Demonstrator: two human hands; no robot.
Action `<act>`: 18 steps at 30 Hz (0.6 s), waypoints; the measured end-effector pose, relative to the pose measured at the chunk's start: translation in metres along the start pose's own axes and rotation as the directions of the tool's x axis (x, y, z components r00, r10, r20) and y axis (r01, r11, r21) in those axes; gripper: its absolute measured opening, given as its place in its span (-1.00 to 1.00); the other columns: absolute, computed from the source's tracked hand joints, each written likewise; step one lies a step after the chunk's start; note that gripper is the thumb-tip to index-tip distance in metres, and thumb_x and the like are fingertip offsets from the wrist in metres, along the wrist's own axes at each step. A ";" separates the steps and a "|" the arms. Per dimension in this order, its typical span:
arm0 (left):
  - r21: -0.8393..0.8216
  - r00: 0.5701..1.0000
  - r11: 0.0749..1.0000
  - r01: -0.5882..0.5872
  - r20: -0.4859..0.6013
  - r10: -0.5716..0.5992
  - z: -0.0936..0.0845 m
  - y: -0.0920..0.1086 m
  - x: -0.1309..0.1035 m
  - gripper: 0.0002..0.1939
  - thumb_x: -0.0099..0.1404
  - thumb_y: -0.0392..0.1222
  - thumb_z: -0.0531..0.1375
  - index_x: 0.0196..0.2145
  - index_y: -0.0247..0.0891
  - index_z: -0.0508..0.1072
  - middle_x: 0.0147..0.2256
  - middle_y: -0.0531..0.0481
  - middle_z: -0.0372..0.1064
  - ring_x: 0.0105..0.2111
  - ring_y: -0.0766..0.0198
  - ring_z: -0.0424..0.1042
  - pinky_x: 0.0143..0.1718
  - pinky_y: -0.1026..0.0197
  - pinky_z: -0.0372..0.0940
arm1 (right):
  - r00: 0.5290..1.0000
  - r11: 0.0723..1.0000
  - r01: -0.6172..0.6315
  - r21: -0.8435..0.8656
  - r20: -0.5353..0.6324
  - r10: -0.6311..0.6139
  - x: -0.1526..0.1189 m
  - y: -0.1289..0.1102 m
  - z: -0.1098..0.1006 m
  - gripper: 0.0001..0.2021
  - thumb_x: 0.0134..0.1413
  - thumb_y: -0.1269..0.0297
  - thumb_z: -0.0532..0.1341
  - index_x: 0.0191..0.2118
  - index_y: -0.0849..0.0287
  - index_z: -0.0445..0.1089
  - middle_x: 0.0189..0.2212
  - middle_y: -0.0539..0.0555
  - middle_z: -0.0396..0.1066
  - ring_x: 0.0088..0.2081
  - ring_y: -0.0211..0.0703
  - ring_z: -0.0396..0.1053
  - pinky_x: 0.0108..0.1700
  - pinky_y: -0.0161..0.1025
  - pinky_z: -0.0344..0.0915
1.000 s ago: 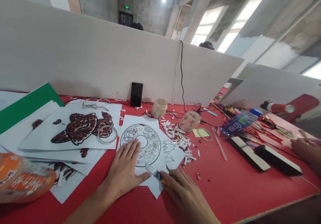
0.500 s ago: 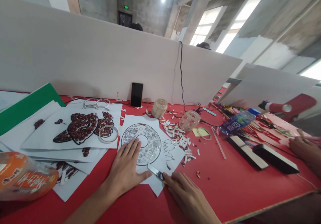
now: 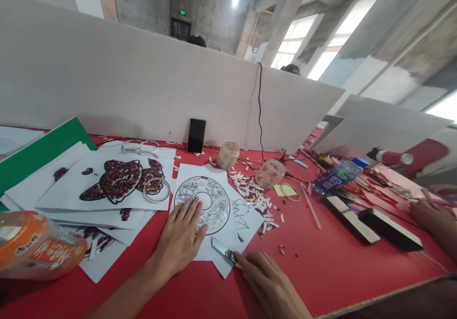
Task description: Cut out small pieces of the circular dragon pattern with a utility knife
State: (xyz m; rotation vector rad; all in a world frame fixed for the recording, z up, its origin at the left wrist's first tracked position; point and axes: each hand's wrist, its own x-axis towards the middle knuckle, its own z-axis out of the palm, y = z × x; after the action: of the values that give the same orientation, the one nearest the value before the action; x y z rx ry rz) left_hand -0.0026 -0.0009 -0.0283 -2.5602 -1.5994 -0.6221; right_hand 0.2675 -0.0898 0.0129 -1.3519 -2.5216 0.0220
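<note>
While the left hand (image 3: 180,238) lay flat and open, fingers spread, it pressed on a white sheet printed with a round line pattern (image 3: 203,204), its fingertips touching the lower left edge of the circle. The right hand (image 3: 273,285) was closed around a craft knife (image 3: 225,253), whose blade rested on the sheet's lower right corner, just beside the left thumb. The sheet sat on the red bench (image 3: 321,262), overlapping another printed page (image 3: 246,216) to its right.

To the left lay a stack of white sheets with dark red cut shapes (image 3: 117,181), and a tape ring (image 3: 156,190) rested on the top one. A green board (image 3: 39,150) stuck out from under that stack. Near the bottom left corner sat an orange plastic packet (image 3: 35,250).

Beyond the round pattern, paper scraps (image 3: 255,193) were scattered across the bench near two small jars (image 3: 250,164). A black phone (image 3: 196,135) leaned upright against the grey partition (image 3: 107,81). At the far right edge another person's hand (image 3: 432,216) rested by a black bar (image 3: 389,229), with a water bottle (image 3: 337,176) lying on its side well apart from the knife.
</note>
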 end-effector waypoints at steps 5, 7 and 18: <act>0.028 1.000 1.000 -0.003 -0.010 0.004 -0.001 0.001 0.001 -0.46 0.51 -0.20 -0.08 0.39 -0.25 0.17 0.41 -0.02 0.07 0.39 0.10 0.06 0.34 -0.06 0.07 | 0.998 0.997 -0.060 0.058 -0.012 0.060 0.010 -0.003 -0.006 -0.60 0.49 0.32 -0.08 0.23 0.10 0.39 -0.10 0.23 0.47 -0.16 -0.13 0.55 -0.14 -0.25 0.54; 0.034 1.000 0.999 -0.002 -0.005 0.002 -0.001 0.001 0.002 -0.46 0.51 -0.20 -0.08 0.38 -0.26 0.18 0.40 -0.02 0.08 0.39 0.10 0.07 0.33 -0.06 0.08 | 0.999 0.998 -0.051 0.033 -0.017 0.052 0.016 -0.001 -0.008 -0.60 0.49 0.31 -0.07 0.22 0.09 0.39 -0.09 0.23 0.48 -0.15 -0.11 0.55 -0.14 -0.22 0.55; -0.011 0.997 1.000 0.029 0.067 -0.028 -0.002 0.001 0.003 -0.43 0.50 -0.20 -0.09 0.41 -0.23 0.13 0.42 -0.02 0.02 0.41 0.09 0.02 0.37 -0.09 0.02 | 0.956 0.910 -0.294 0.291 0.107 0.275 0.026 -0.003 -0.018 -0.64 0.50 0.22 -0.08 0.22 0.03 0.32 -0.06 0.16 0.59 -0.13 -0.08 0.60 -0.15 -0.26 0.52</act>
State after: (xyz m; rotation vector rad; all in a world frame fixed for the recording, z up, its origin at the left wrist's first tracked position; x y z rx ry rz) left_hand -0.0015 0.0009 -0.0254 -2.5974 -1.6605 -0.5551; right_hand 0.2560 -0.0720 0.0370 -1.5898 -2.2262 0.4999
